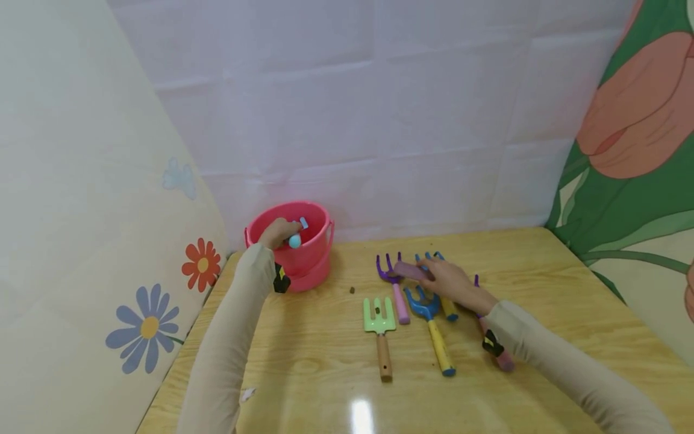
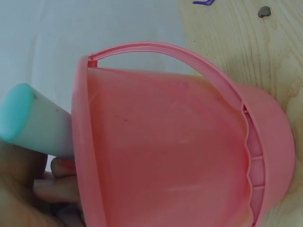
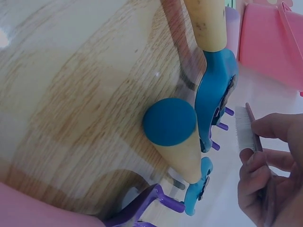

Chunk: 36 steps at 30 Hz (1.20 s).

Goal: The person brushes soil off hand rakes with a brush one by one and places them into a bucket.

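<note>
At the pink bucket (image 1: 303, 274), my left hand (image 1: 278, 234) reaches over the rim. It grips a white handle with a teal end cap (image 2: 47, 118), which sticks out above the rim; the tool's head is hidden. My right hand (image 1: 452, 281) pinches a small brush (image 3: 248, 127) with pale bristles and a dull pink back, held above the garden forks. Beneath and beside it lie a purple fork (image 1: 400, 301) with a pink handle and two blue forks with yellow handles, the nearer blue fork (image 1: 436, 337) fully visible.
A light green fork (image 1: 379, 319) with a wooden handle lies left of the blue ones. Another purple fork with a pink handle (image 1: 505, 363) is partly under my right sleeve. A small brown lump (image 1: 352, 290) and a white scrap (image 1: 247, 394) are on the table.
</note>
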Available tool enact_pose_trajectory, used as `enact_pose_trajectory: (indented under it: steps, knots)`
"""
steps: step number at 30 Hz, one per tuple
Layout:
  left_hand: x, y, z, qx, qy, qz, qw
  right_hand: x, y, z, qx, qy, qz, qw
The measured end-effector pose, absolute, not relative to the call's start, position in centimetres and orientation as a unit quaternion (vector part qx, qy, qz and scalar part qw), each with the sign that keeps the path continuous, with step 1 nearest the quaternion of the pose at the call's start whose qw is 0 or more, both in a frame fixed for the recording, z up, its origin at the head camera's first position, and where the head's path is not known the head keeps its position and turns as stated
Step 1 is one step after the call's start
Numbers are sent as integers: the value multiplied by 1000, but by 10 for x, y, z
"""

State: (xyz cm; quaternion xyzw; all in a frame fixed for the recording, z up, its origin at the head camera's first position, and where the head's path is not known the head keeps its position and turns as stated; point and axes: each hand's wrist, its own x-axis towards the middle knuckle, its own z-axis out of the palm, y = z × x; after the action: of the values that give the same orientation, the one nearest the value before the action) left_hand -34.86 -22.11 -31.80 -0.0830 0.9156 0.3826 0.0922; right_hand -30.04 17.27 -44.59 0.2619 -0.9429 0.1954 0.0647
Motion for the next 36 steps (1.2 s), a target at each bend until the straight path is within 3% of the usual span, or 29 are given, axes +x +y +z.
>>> enact_pose_trajectory:
  steps: [8,21,30,36]
  knots:
    - [-352,-228,-322,-90,906,400,106,-299,173,-445,265,-941,198,66]
    - [-342,-231,-326,-96,905,407,76,-295,173,-445,268,-941,197,61]
    - [-342,-232,-325,-96,933,347,8,-297,171,-448,271,-940,199,62]
    - [-341,-230,-325,-99,947,305,10,-295,171,-450,270,-939,203,64]
